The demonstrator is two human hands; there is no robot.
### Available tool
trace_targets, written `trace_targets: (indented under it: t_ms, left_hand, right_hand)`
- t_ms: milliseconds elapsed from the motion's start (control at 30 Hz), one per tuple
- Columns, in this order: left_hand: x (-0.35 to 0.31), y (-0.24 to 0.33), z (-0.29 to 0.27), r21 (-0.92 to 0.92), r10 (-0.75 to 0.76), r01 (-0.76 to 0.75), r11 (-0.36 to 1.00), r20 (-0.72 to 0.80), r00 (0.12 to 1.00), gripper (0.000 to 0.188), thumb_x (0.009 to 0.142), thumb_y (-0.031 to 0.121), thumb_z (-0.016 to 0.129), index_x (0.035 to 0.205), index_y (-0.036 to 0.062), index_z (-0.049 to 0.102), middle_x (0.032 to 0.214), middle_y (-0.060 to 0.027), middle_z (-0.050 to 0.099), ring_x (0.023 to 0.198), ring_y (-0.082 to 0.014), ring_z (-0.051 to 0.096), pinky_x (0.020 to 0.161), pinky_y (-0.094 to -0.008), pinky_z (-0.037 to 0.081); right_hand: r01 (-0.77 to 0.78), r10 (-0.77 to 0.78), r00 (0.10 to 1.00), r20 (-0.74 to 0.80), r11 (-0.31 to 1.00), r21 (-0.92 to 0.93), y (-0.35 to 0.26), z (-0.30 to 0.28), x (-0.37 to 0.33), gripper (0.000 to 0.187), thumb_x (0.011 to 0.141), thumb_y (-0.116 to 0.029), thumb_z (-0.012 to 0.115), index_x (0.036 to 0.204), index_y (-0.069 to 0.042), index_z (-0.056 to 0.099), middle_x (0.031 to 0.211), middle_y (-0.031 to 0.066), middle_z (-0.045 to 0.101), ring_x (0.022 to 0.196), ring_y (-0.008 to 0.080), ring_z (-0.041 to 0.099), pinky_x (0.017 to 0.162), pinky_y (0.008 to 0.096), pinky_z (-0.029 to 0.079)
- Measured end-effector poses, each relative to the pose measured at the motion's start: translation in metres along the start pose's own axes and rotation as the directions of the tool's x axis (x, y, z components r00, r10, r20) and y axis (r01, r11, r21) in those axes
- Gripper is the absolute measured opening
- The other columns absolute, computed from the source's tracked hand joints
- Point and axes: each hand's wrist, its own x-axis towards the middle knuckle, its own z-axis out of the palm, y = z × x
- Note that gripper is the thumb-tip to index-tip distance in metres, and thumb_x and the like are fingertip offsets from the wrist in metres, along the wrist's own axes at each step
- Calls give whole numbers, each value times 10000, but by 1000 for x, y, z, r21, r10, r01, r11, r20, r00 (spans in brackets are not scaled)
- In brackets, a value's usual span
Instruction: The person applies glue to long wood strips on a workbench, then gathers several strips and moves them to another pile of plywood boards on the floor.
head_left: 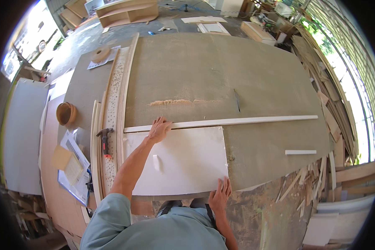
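A white rectangular panel [187,162] lies flat near the front edge of the large worktable. Along its far edge runs a long white wooden strip [246,121], reaching well past the panel to the right. My left hand [159,130] is closed over this strip near its left part, fingers bent across it. At the panel's near right corner rests my right hand [220,195], its fingers stretched out and touching the edge. A small white piece [156,163] sits on the panel's left half. Another short white strip [300,152] lies apart at the right.
Long boards [120,91] border the table's left side, with a claw hammer [105,141] on them. Farther left are a brown pot [66,113], papers [74,166] and a tape roll [100,54]. Sawdust [171,102] and a thin dark tool [237,100] lie beyond the strip. Scrap wood [321,179] is piled right.
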Motion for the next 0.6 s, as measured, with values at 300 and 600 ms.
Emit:
trace_targets:
  t_ms: [300,600]
  left_hand:
    - [-4,-23,-11,-194,44,-12,981,157,987,299,917,111,619,1212,66,649,1135,-106,518,1203,-282,445,1059,-467,292]
    - [-6,-8,-1,0,2,-2,1000,101,995,355,886,62,576,1225,124,665,1098,-106,520,1160,-280,455,994,-452,315]
  right_hand:
    - [-114,115,993,-27,993,42,-9,12,-3,574,860,-177,523,1410,-23,469,1553,215,356,1461,406,284,1189,556,178]
    - [314,-316,925,209,948,45,-57,27,-11,792,924,-588,575,1528,-106,400,1615,198,287,1505,381,241,1197,595,155]
